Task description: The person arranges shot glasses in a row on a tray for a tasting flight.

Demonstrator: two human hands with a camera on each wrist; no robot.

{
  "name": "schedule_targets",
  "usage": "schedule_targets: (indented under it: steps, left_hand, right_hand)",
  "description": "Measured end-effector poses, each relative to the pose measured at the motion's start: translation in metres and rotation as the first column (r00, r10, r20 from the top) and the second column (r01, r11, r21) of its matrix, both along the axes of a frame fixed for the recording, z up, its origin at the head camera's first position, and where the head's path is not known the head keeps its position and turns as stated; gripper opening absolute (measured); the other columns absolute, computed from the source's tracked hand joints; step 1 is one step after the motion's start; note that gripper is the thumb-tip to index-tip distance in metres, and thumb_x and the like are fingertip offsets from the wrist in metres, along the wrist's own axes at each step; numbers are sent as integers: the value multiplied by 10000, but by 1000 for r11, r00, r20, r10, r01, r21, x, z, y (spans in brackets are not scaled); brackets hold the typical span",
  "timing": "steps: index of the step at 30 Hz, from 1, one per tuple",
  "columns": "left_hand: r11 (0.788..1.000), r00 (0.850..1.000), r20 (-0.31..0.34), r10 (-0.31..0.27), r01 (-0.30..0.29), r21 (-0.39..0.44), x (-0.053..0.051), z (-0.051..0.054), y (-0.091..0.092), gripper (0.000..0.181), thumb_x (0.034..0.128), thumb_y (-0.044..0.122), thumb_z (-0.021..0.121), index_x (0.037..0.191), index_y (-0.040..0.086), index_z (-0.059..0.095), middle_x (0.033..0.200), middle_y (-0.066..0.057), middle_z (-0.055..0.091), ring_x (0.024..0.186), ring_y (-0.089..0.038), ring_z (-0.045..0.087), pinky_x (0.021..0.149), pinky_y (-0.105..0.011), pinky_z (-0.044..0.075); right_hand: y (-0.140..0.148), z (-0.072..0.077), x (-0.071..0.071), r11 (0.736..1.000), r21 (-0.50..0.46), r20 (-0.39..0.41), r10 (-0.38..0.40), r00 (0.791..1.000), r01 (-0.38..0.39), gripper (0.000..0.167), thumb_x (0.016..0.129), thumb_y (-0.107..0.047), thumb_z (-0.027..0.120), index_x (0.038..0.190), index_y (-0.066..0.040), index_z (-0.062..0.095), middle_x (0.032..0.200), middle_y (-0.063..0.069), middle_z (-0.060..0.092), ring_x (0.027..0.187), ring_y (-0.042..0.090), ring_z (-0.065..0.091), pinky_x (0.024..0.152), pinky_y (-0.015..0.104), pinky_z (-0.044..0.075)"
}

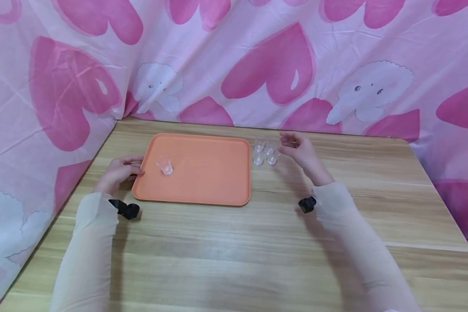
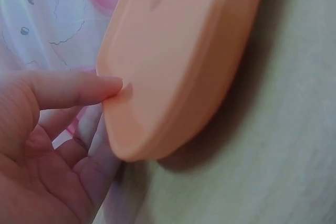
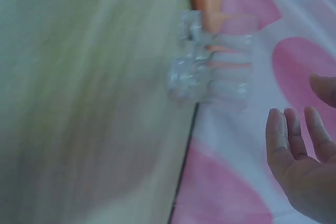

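Note:
An orange tray (image 1: 203, 173) lies on the table, with one small clear cup (image 1: 165, 165) standing near its left end. At the tray's left edge, my left hand (image 1: 118, 172) pinches the rim. In the left wrist view, the thumb (image 2: 79, 88) lies over the inner side of the rim, and the other fingers are partly hidden behind it. Just right of the tray stand several clear cups (image 1: 272, 158) grouped close together. My right hand (image 1: 302, 154) hovers beside this group, its fingers loosely bent and nothing held. The right wrist view shows the fingers (image 3: 277, 135) apart from the cups.
The wooden table (image 1: 203, 260) reaches toward me and to the right. A pink curtain with hearts (image 1: 273, 65) hangs along its back and left sides. Each wrist carries a small black camera, one of them by the right sleeve (image 1: 335, 201).

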State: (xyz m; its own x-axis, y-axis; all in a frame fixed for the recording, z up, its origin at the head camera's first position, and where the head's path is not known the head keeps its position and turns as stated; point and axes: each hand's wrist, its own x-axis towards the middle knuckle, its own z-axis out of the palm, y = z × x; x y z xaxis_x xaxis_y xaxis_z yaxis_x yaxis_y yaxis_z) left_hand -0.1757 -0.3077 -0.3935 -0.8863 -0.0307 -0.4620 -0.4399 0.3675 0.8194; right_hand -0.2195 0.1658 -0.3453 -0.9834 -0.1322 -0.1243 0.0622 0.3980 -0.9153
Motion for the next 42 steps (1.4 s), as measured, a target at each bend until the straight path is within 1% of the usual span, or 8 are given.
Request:
schedule_targets:
  steps: [5,9,14,18,23,29,32,42]
  left_hand:
    - [1000,1000,-3,-8,8,-20,0,0,0,671,900,119,594,1494,43,292,957,199,615,766,129,584,734,-111,521]
    - [999,1000,-13,-21,20,-43,1,0,1,668,897,127,592,1491,42,299,1099,107,618,769,130,582,738,-111,520]
    - [999,999,-23,-24,23,-37,2,0,2,658,895,110,579,1486,29,303,912,223,596,762,131,572,730,-103,514]
    - [1000,999,-34,-19,18,-23,2,1,3,656,894,88,571,1485,12,296,785,291,559,761,127,568,723,-100,511]
    - [999,999,-32,-18,17,-46,1,1,5,649,897,95,571,1485,27,306,810,267,559,758,120,568,721,-102,511]
    - [999,999,-40,-17,16,-42,1,1,6,649,888,81,572,1481,23,314,788,284,561,758,121,565,717,-102,511]
    - [999,999,-42,-14,13,-40,1,2,7,645,888,76,569,1479,20,318,771,295,557,751,121,565,712,-101,511]
    - [997,999,-33,-14,12,-70,2,0,4,641,904,102,568,1484,27,307,824,250,559,751,125,557,719,-96,508]
  right_hand:
    - [5,-12,-2,1000,22,27,-7,1000,6,523,906,-21,588,1396,37,415,1368,252,460,1271,346,473,926,146,448]
    - [6,-20,-5,1000,29,50,-2,999,1,541,901,-38,606,1406,13,415,1371,246,459,1265,339,470,981,223,441]
    - [7,-26,-6,999,43,66,12,998,-15,560,898,-58,621,1413,3,408,1373,250,451,1261,341,462,1067,375,416]
    - [8,-27,-6,998,54,69,21,997,-25,565,897,-58,624,1412,10,403,1377,247,451,1251,338,455,1085,413,398]
    - [9,-31,-7,998,62,77,11,997,-15,544,888,-53,631,1386,23,428,1348,244,473,1206,293,474,1029,308,436]
    - [7,-35,-6,998,53,89,15,996,-20,536,891,-46,624,1385,31,430,1334,251,492,1160,267,509,783,83,462]
    - [5,-36,-6,999,41,89,15,996,-18,538,890,-35,620,1385,41,424,1330,255,492,1154,273,518,743,64,470]
    - [-1,-43,-9,999,49,122,-18,992,12,525,885,-68,632,1367,15,441,1317,219,494,1077,200,498,763,114,475]
